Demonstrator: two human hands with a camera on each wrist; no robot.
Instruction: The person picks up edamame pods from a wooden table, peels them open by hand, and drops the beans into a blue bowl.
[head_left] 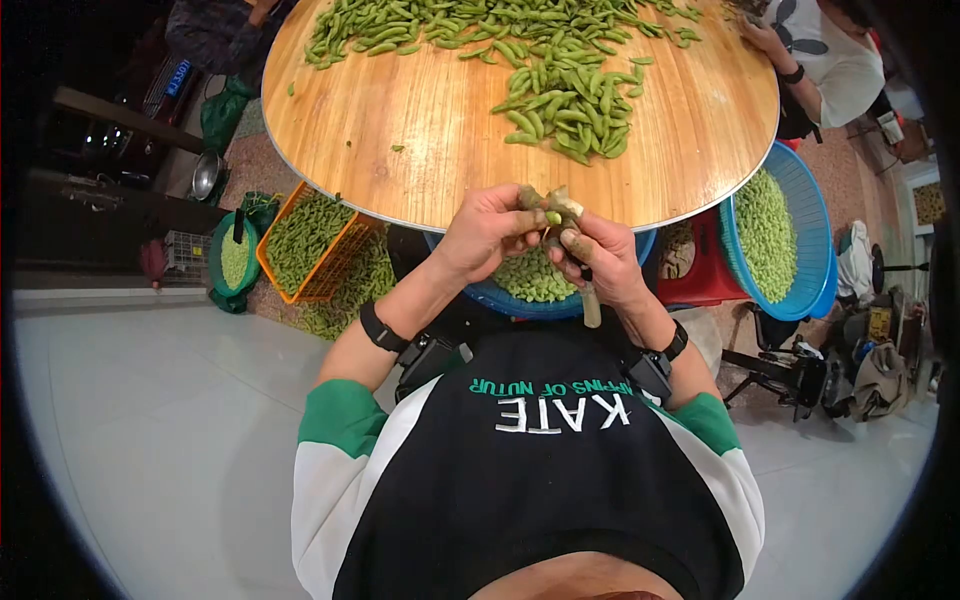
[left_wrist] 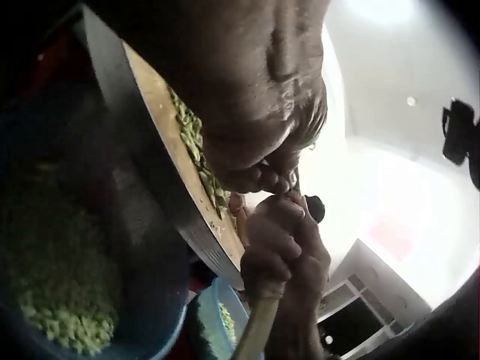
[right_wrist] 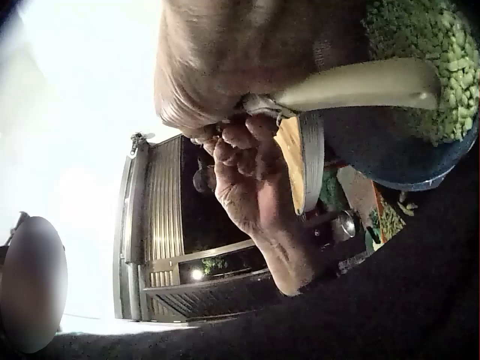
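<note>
Both hands meet just over the near edge of the round wooden table (head_left: 400, 165). My left hand (head_left: 480, 232) pinches a green soybean pod (head_left: 553, 217) between thumb and fingers; most of the pod is hidden. My right hand (head_left: 612, 258) grips a tool whose pale handle (head_left: 592, 308) hangs down below the palm. In the right wrist view the same pale handle (right_wrist: 360, 86) sticks out of the hand, its working end covered by fingers. The fingertips of both hands come together at the pod. Beneath them, a blue basin holds shelled green beans (head_left: 535, 277).
A heap of soybean pods (head_left: 575, 100) covers the table's far part and middle. Left of it on the floor stand an orange crate (head_left: 312, 240) of pods and a green-lined basket (head_left: 235, 255). A blue basket (head_left: 815, 240) of beans sits at right. Other people (head_left: 825, 60) are across the table.
</note>
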